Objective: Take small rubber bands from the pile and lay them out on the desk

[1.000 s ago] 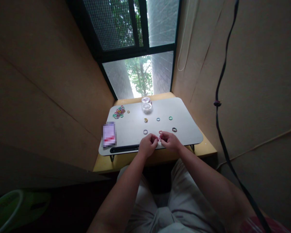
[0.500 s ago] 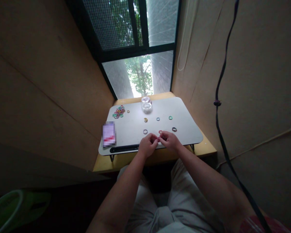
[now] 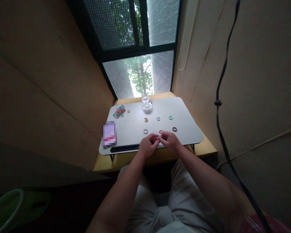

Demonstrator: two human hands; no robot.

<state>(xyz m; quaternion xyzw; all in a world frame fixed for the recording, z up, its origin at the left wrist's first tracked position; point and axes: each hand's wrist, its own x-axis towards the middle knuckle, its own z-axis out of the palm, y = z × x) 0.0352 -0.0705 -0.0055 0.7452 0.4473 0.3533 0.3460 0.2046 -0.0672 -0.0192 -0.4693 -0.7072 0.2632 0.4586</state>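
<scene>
While the left hand (image 3: 148, 145) and the right hand (image 3: 169, 141) meet fingertip to fingertip over the near edge of the table (image 3: 133, 132), a small pink bit (image 3: 158, 138) shows between them. Both hands are nearly closed, fingers curled and tips pinched on the pink bit; its full shape is hidden by the fingers.

Just beyond the fingertips of the right hand lies the red band (image 3: 161, 131), partly covered. The dark band (image 3: 175, 129) lies just past that hand's knuckles, and the purple band (image 3: 145, 131) just past the left hand. Farther out from the hands is a spaced row: the yellow band (image 3: 146, 119) beyond the left hand, the blue band (image 3: 158, 118) straight ahead of where the hands meet, and the green band (image 3: 170, 117) beyond the right hand.

Well ahead and to the left of the left hand sits the pile (image 3: 119, 111) of mixed bands, with a lone band (image 3: 128, 111) near its right side. The clear tub (image 3: 146, 107) stands ahead of the hands, near the far edge. Left of the left hand lies the packet (image 3: 109, 133), its face blurred; the black strip (image 3: 124, 149) runs from beside that hand toward the packet's near end.
</scene>
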